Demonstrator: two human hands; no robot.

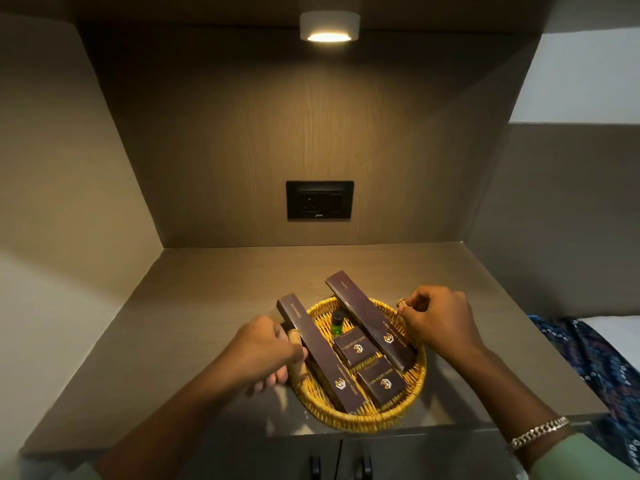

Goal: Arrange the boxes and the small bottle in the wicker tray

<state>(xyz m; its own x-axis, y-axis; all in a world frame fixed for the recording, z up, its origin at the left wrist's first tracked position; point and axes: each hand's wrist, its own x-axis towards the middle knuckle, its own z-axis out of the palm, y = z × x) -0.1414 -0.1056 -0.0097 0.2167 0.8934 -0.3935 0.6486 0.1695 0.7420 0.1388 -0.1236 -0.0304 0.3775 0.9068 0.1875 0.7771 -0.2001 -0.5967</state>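
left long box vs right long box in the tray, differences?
The left long box lies along the wicker tray's left rim, touched by the left hand; the right long box crosses the right side, untouched. The right one looks wider. Both are dark maroon with gold logos, overhanging the far rim.

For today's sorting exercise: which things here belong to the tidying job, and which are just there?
Job: wicker tray, two long boxes, two small boxes, green bottle.
Just there: wall socket, lamp, bracelet.
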